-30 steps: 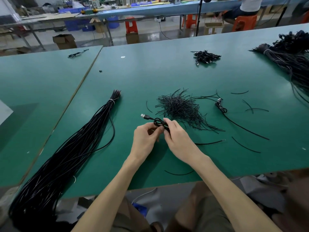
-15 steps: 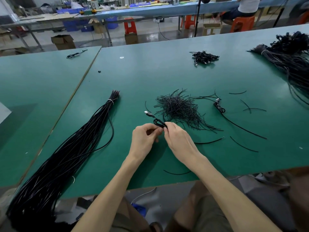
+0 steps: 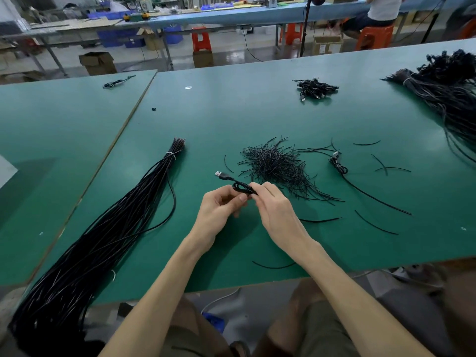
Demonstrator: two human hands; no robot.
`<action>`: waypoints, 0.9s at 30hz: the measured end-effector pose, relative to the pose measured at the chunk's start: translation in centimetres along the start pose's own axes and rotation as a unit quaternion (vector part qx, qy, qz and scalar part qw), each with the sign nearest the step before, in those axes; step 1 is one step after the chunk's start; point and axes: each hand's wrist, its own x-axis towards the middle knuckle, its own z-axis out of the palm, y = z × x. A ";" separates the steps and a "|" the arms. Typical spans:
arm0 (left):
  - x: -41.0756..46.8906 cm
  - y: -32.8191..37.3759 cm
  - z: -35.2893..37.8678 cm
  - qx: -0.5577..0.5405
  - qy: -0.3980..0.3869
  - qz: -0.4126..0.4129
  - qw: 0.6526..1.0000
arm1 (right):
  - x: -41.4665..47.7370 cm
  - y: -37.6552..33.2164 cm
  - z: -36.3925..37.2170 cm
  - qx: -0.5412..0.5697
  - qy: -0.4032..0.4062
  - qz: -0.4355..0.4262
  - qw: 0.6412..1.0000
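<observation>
Pinching the small coil of the USB cable (image 3: 240,188) between both hands, you hold it just above the green table (image 3: 231,112), on the near side of the pile of short black ties (image 3: 273,163). Your left hand (image 3: 219,210) curls round the coil from below, and your right hand (image 3: 275,210) grips its other side with the fingertips; whether a tie already sits under those fingers cannot be told. The coil's long axis runs from your right fingers away and leftward, ending in the silver plug (image 3: 221,174), which points away from the pile. The right hand is nearer the pile, so it seems the one to fetch a tie while the left clamps the coil. Left of the pile lies the long bundle of cables (image 3: 103,240); right of it, a loose cable (image 3: 338,163); far beyond it, a heap of finished coils (image 3: 315,87).
</observation>
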 end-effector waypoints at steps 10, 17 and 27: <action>-1.2 0.1 0.9 0.005 0.023 0.043 0.999 | -0.4 0.3 0.3 0.015 0.031 -0.060 0.998; -1.1 0.6 0.7 0.099 0.016 0.089 0.991 | 0.2 0.9 -0.1 0.204 -0.036 0.066 0.976; -0.6 0.0 1.0 0.247 0.018 0.151 0.957 | 0.6 1.9 -0.3 0.313 -0.030 0.165 0.935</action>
